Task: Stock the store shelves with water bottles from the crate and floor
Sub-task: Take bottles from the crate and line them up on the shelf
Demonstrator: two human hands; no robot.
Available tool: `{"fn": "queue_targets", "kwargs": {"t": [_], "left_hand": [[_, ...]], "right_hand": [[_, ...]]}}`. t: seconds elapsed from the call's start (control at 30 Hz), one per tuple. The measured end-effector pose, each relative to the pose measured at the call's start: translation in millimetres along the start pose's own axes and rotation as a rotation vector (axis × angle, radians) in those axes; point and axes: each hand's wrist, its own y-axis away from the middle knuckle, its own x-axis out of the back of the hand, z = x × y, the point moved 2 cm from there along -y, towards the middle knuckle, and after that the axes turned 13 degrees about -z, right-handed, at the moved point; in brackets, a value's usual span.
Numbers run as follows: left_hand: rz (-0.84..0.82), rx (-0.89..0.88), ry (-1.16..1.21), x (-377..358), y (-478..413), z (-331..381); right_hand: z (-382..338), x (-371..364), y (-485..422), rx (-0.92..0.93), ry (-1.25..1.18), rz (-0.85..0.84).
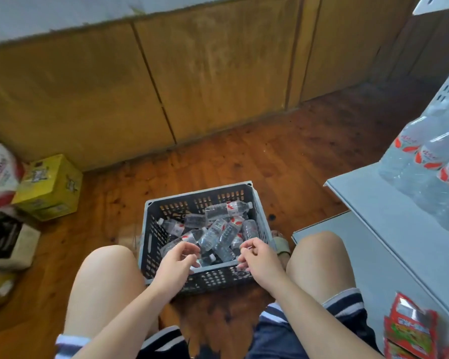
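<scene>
dark navy shorts (278,335) with white-striped hems; olive open-toed slipper (283,246) on one foot; left hand (175,266), right hand (261,260) bare

clear bottles (218,233) jumbled in crate (151,244)

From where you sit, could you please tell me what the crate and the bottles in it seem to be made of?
The crate looks like moulded grey plastic, matte, given its slotted lattice walls. The bottles look like clear plastic, glossy, with ribbed see-through bodies and white caps.
</scene>
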Motion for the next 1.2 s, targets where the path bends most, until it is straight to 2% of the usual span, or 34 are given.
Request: {"fn": "queue_targets", "kwargs": {"t": [0.2, 0.4, 0.63, 0.83, 1.03, 1.2], "left_hand": [[-0.009, 0.166, 0.014, 21.5, -3.3, -58.7], [-0.003, 0.229, -0.018, 63.3, -44.1, -95.3], [-0.080, 0.287, -0.101, 79.5, -129.6, -135.2], [-0.170, 0.366, -0.283, 92.4, -213.2, -182.7], [-0.232, 0.406, -0.587, 93.1, -292.3, -229.0], [-0.326, 0.514, -0.753, 76.1, -329.1, -256.9]], "right_hand": [[-9.3, -34.4, -20.8, -0.023, 0.114, -0.160], [-27.1, -62.6, -72.4, -0.095, 0.144, -0.214], [-3.2, -100.4, -180.0, -0.313, 0.152, -0.236], [28.8, -123.1, -276.6, -0.483, 0.191, -0.258], [57.1, -142.9, -361.5, -0.448, 0.401, -0.406], [82.3, -142.6, -387.5, -0.498, 0.389, -0.415]]}}
